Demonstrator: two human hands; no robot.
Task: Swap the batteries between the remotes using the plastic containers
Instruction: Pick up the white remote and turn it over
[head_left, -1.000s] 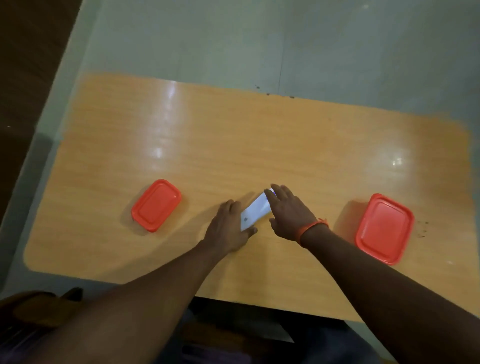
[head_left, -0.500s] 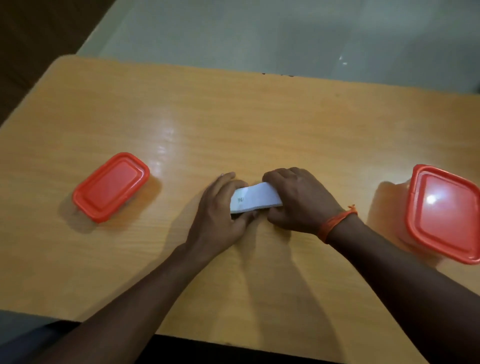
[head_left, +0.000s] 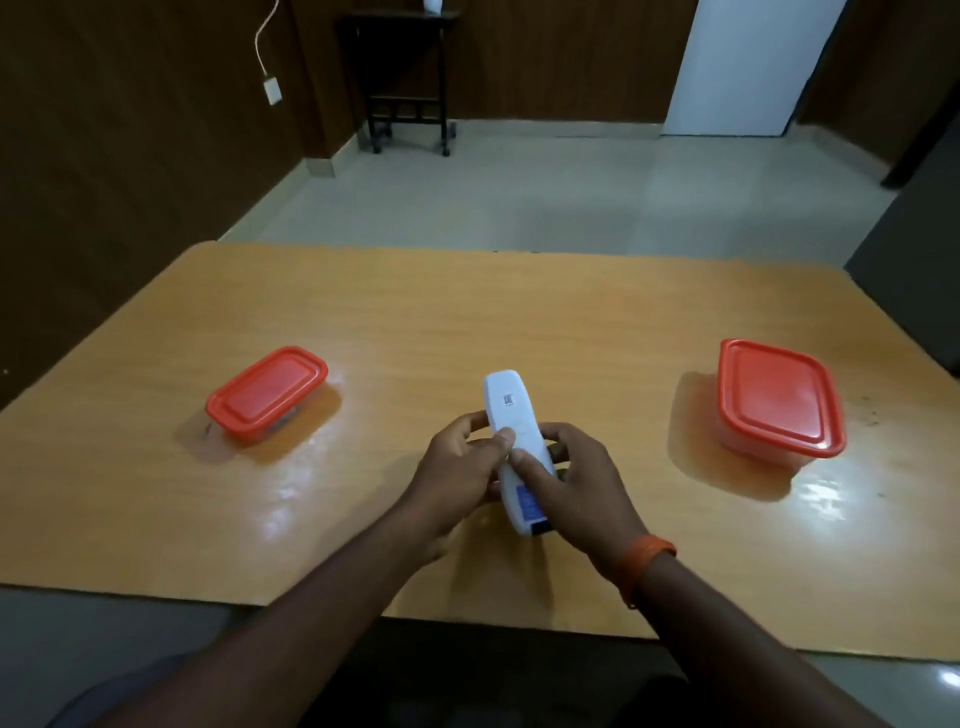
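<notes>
Remote: a white remote (head_left: 514, 447) held back side up, lifted off the table (head_left: 519, 322), midway between the two containers; a small code sticker shows near its far end and a blue label near the end closest to the person.
Long axis: runs away from the person, far end tipped slightly left, so the back cover lies lengthwise under both thumbs.
Left hand (head_left: 457, 467): its grip is closed around the remote's left edge, thumb pressed flat on the back near the middle.
Right hand (head_left: 571, 483): its grip is closed on the right edge and near end, thumb tip beside the left thumb; an orange band (head_left: 644, 564) sits on its wrist.
Nearer hand: both are on it equally; neither is free.
Likely step: sliding the battery cover off, judging by the thumbs.
Left container (head_left: 267, 395): red lid on, left of the remote, well apart.
Right container (head_left: 776, 402): red lid on, right of the remote, well apart.
Second remote: not in view.
</notes>
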